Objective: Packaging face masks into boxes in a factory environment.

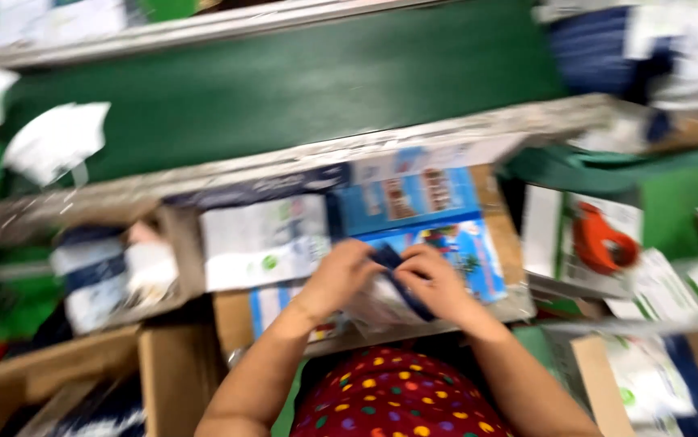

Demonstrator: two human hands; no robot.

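Nearest of all, a red garment with coloured dots (389,400) is showing at the bottom edge, and two bare forearms are reaching up from it to meet over the near edge of a cardboard work surface (231,320). The left hand (337,279) and the right hand (434,283) are working close together, fingers curled inward, both pinching a small dark blue item (389,259) between them; the picture is blurred, so what kind of item it is cannot be told. The item is sitting just above the middle of the near edge, lifted slightly off a pale packet (381,307) lying under the hands.

Just beyond the hands, a blue printed packet (466,251) is lying flat toward the right side of the surface, and another blue printed packet (405,194) is lying behind it near the far edge. A white leaflet (264,239) is resting to the left of them.

Off the right edge, a box holding an orange tool (600,239) is standing apart from the hands. Off the left edge, white and dark bundles (110,271) are sitting in an open carton.

Farther back, a green conveyor belt (300,89) is running across the width of the view, with a white bag (57,142) lying at its left end.
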